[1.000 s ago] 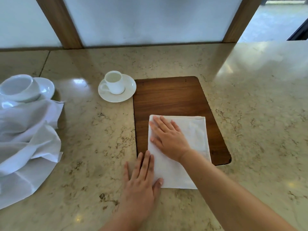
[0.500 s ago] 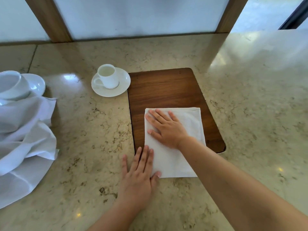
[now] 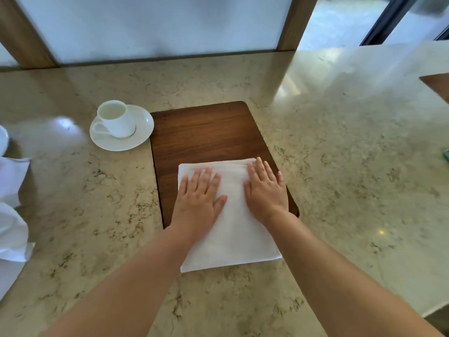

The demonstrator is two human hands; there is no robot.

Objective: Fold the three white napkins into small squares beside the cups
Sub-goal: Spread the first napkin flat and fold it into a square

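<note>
A white napkin (image 3: 233, 234), folded into a rectangle, lies partly on a dark wooden board (image 3: 206, 132) and partly on the marble counter. My left hand (image 3: 199, 200) rests flat on its left half, fingers spread. My right hand (image 3: 266, 190) lies flat on its right half near the far right corner. Neither hand grips anything. A white cup (image 3: 115, 119) stands on a saucer (image 3: 143, 132) just left of the board. Loose white napkins (image 3: 11, 215) are bunched at the left edge.
A second saucer's rim (image 3: 3, 142) shows at the far left. Another wooden board's corner (image 3: 437, 86) and a small green object (image 3: 446, 154) sit at the right edge. Frosted panels with wooden posts (image 3: 295, 23) stand behind the counter (image 3: 352, 154).
My left hand moved from the counter at the napkin's near left corner up onto its left half. My right hand slid from the left side to the right. The view shifted right.
</note>
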